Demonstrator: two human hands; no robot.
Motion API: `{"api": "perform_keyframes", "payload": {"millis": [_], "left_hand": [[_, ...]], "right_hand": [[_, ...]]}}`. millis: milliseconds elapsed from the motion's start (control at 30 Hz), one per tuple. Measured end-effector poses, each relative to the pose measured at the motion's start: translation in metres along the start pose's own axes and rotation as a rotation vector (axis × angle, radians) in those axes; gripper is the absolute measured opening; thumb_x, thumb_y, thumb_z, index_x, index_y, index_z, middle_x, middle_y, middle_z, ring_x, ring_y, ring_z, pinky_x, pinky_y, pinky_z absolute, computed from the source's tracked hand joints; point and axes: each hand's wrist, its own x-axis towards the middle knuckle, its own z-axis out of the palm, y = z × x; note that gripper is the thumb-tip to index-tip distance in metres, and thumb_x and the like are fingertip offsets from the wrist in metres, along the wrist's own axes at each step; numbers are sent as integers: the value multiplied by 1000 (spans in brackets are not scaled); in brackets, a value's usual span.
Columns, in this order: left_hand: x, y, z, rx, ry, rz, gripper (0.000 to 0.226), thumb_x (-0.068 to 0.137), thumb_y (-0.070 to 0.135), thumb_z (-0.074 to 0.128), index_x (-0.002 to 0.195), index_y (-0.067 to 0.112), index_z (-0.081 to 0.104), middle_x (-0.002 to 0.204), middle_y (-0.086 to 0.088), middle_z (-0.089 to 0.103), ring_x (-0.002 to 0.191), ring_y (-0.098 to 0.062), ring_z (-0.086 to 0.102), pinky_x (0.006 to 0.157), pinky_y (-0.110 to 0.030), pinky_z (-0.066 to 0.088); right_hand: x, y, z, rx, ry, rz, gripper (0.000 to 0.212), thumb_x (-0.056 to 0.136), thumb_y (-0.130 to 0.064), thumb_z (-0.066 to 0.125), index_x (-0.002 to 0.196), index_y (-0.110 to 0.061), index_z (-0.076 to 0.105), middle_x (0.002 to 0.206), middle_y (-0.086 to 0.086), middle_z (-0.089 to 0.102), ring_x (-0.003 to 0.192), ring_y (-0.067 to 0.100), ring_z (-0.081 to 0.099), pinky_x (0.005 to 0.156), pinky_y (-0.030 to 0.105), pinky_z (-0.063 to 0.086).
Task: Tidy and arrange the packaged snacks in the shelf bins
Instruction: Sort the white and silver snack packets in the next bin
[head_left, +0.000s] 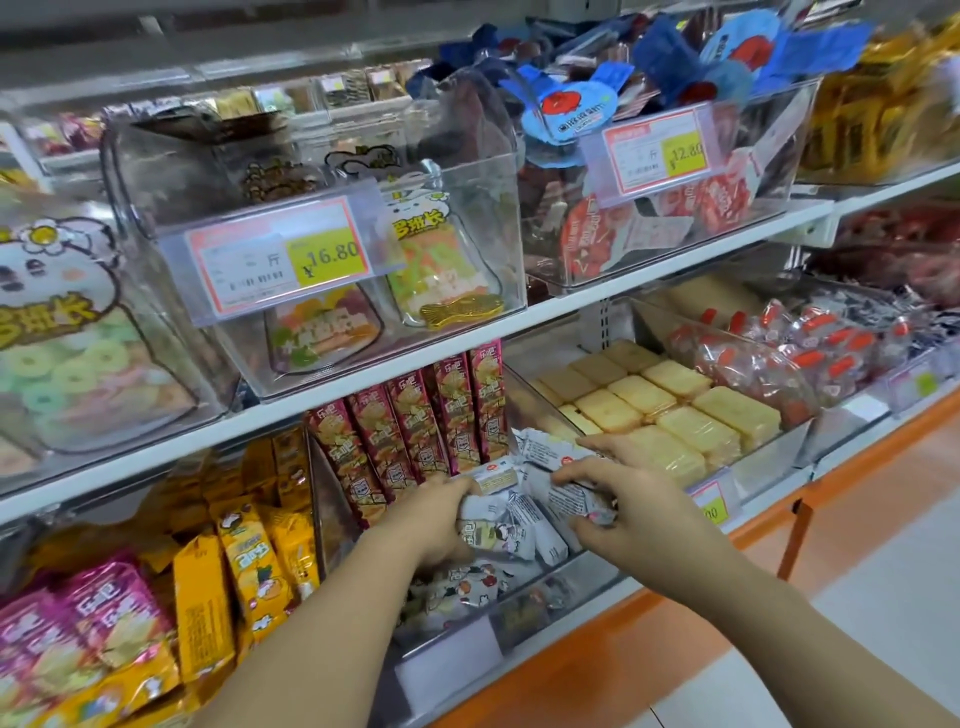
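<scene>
We find both hands inside the clear bin (330, 509), one tier below the 16.80 price tag (283, 265). The left hand (441, 519) has its fingers curled round a white snack packet (493, 525) near the bin's middle. The right hand (623, 501) grips a second white packet (558, 501) towards the bin's right wall, with its fingers bent over the packet. More white packets lie loose beneath, against the front wall. Red packets (415, 415) stand upright along the back edge.
</scene>
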Motion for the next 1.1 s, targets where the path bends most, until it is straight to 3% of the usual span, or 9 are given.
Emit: {"api": "perform_keyframes", "payload": {"millis": [100, 267, 467, 600, 733, 967, 1100], "left_hand": [[-10, 3, -7, -37, 96, 4, 70, 70, 32, 76, 129, 37, 38, 131, -2, 42, 112, -27, 47, 93, -44, 46], [-46, 13, -28, -39, 273, 55, 72, 74, 32, 72, 134, 37, 32, 133, 2, 36, 114, -27, 40, 92, -44, 45], [-112, 9, -44, -53, 569, 126, 66, 77, 30, 69, 130, 42, 32, 132, 13, 29, 120, -20, 33, 84, -36, 48], [-156, -2, -51, -30, 711, 131, 65, 77, 31, 69, 130, 42, 33, 134, 14, 28, 125, -18, 28, 84, -33, 49], [-201, -25, -52, -23, 794, 98, 64, 78, 29, 68, 131, 42, 34, 139, 13, 26, 131, -18, 23, 80, -33, 49], [-269, -90, -39, -4, 1010, 59, 71, 67, 17, 77, 122, 38, 37, 133, 4, 41, 126, -29, 40, 64, -35, 54], [-301, -133, -26, 1, 1077, -8, 72, 65, 14, 79, 120, 36, 38, 130, 5, 40, 122, -30, 45, 60, -27, 48]], "right_hand": [[-1, -2, 2, 37, 69, -5, 32, 82, -21, 67, 111, -34, 61, 129, -15, 33, 91, 5, 50, 77, 17, 40], [-5, -16, -1, 85, 216, -44, 31, 79, -20, 72, 107, -29, 64, 122, -13, 37, 96, -2, 42, 79, -6, 26], [-25, -46, -3, 214, 293, -79, 36, 78, -17, 73, 98, -43, 58, 126, -4, 45, 96, -4, 50, 78, 6, 40], [-44, -83, 10, 308, 249, -107, 42, 79, -14, 70, 94, -50, 53, 122, -7, 46, 106, 11, 51, 84, 20, 40], [-57, -123, 25, 401, 208, -150, 42, 81, -10, 67, 94, -48, 54, 117, -15, 45, 106, 6, 52, 76, 3, 39], [-66, -198, 68, 535, 38, -244, 39, 85, -8, 64, 94, -44, 54, 116, -24, 40, 107, 1, 49, 73, -1, 37], [-66, -237, 102, 573, -35, -294, 38, 84, -8, 64, 94, -43, 54, 115, -22, 40, 102, -22, 40, 72, -5, 34]]}}
